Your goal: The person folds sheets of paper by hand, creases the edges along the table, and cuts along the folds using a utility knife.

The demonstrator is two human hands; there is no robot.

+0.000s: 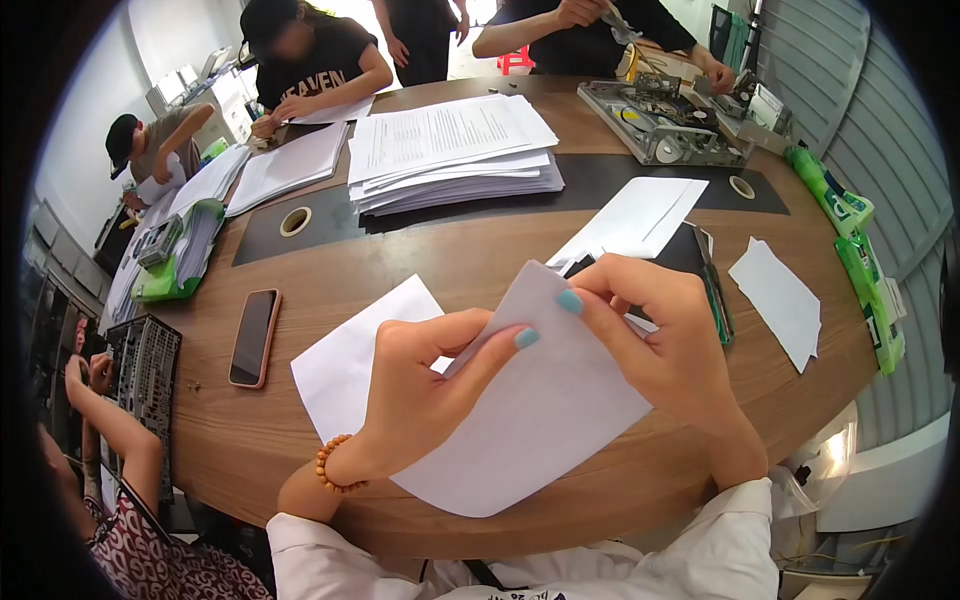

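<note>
Both my hands hold a white sheet of paper (545, 430) up in front of me, above the wooden table. My left hand (425, 375) pinches its left edge near the top, thumb in front and fingers behind. With thumb and bent fingers, my right hand (655, 335) grips the upper right corner. The sheet slants down toward my lap and curves at its lower end. Another white sheet (345, 365) lies on the table at the left, partly behind my left hand. Behind my right hand are more white papers (640, 215) and a dark flat object (710, 285), mostly hidden.
A phone (255, 338) lies at the left. A tall stack of printed paper (455, 150) stands at the back. Opened machine parts (660, 125) sit back right, green packs (838, 200) along the right edge, loose slips (780, 300) nearer. Several people work around the table.
</note>
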